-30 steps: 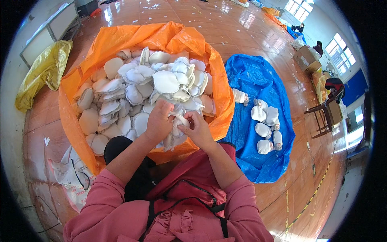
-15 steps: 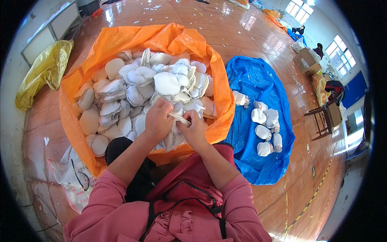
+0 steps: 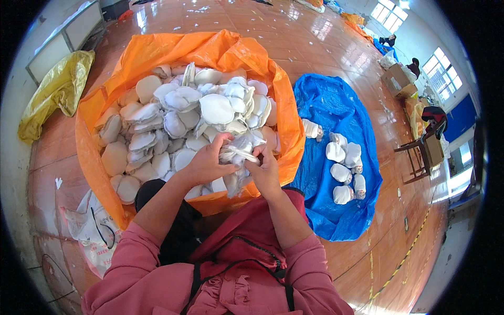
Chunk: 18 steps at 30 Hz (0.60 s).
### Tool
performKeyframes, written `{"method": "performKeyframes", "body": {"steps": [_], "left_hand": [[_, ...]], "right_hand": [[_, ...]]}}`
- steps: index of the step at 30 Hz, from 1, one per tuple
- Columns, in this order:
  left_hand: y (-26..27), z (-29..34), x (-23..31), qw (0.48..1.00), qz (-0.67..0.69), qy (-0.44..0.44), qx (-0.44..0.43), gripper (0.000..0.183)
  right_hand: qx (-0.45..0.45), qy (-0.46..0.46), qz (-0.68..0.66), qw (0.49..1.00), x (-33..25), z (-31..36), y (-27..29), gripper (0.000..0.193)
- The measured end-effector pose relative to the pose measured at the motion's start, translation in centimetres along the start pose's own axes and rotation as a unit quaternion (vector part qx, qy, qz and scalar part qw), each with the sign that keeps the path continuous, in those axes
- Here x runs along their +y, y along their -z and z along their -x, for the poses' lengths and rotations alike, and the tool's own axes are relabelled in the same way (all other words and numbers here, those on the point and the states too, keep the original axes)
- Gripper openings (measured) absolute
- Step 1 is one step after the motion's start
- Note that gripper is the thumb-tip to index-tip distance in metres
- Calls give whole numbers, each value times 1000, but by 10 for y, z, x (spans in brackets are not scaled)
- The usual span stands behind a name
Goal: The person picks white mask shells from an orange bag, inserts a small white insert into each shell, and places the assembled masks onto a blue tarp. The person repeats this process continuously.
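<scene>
Over the near side of a big orange sack my two hands work on a small bunch of thin white fabric pads. My left hand clasps the bunch from the left, thumb below and fingers above. At its right edge, my right hand pinches the pads between thumb and fingers. The bunch is fanned slightly, with several layers showing edge-on. Beneath and beyond it, the sack is heaped with rounded white pads, some loose and some in stacks.
On my right a blue sheet bears several rolled white bundles. A white printed bag lies by my left leg, and a yellow sheet farther left. A wooden chair and a cardboard box stand at the right.
My left hand has gone from closed fingers at the pads' edge to a wider clasp around the bunch. My right hand has shifted slightly right and down. The pads now show more spread.
</scene>
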<state>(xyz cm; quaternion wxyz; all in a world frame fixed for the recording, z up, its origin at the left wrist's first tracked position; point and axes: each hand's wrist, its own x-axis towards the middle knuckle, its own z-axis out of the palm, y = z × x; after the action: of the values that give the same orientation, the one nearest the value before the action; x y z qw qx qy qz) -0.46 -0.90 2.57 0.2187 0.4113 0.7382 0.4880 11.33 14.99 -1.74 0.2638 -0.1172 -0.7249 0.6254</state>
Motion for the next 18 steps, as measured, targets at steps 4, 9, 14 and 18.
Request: {"method": "performKeyframes", "body": {"steps": [4, 9, 14, 18], "left_hand": [[1, 2, 4, 999, 40, -6, -28, 80], [-8, 3, -2, 995, 94, 13, -18, 79], [-22, 5, -2, 989, 54, -85, 103, 69], [-16, 8, 6, 983, 94, -69, 143, 69]], "right_hand": [[-1, -39, -99, 994, -11, 1, 1, 26], [-18, -40, -181, 983, -9, 1, -1, 26], [-32, -78, -221, 972, -14, -3, 4, 21], [-42, -157, -379, 911, -33, -3, 9, 25]]}}
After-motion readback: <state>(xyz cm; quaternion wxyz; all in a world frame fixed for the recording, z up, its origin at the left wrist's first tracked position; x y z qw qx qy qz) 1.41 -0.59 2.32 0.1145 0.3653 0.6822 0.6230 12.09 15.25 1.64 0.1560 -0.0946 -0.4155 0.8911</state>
